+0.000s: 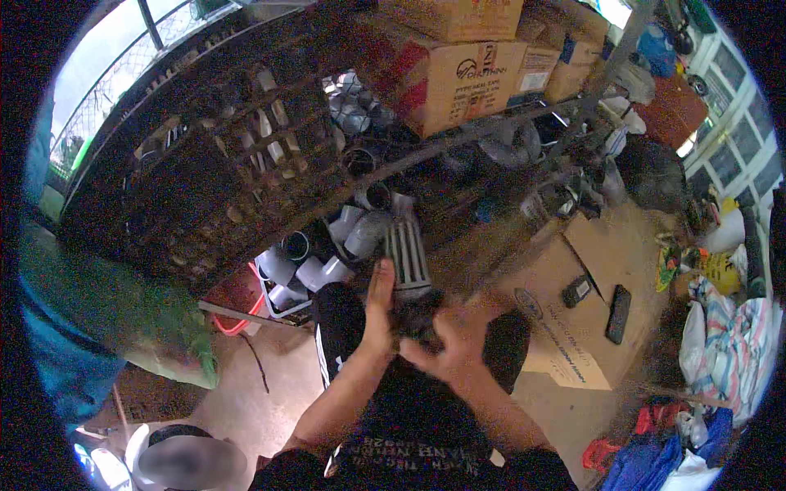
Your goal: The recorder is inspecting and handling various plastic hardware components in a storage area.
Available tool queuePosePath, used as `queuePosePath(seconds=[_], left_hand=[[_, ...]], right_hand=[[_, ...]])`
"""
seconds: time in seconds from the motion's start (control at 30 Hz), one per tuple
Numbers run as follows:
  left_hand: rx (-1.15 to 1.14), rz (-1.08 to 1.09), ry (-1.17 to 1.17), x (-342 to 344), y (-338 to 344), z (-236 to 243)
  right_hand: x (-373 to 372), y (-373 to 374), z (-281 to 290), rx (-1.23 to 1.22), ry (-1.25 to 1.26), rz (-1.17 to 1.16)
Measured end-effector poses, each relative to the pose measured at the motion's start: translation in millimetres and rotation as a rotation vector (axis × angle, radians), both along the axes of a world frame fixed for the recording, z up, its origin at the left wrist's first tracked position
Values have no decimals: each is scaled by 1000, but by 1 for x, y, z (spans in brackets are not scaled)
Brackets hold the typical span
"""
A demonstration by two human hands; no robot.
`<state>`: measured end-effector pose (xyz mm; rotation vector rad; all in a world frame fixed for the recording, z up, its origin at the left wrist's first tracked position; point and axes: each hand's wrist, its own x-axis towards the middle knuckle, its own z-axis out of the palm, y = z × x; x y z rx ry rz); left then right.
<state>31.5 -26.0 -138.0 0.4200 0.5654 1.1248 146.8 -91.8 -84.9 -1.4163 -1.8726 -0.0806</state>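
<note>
The ribbed grey cylinder [408, 254] pointed lengthwise away from me, my nearer left hand [379, 317] straight-fingered along its left side, my blurred right hand [458, 340] half-curled below right, either one's grip unclear.

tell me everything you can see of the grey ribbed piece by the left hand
The ribbed piece is grey, with long pale ribs parted by dark grooves and a plain pale band at its near end. It may be metal or plastic. Its ribs run away from the person's body. The left hand is along its left edge, seemingly touching it. At its near end is a blurred dark part; whether they join is unclear.
</note>
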Motion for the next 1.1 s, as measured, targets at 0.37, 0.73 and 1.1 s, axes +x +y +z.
queuePosePath(seconds=[0.37, 0.73, 1.1], left_hand=[[-119, -19, -5, 11, -14, 41], [-16, -270, -180, -2, -17, 48], [117, -164, 238, 10, -26, 26]], right_hand=[[12, 7, -13, -43, 124, -5], [92, 34, -14, -107, 1483, -119], [23, 41, 18, 136, 448, -116]])
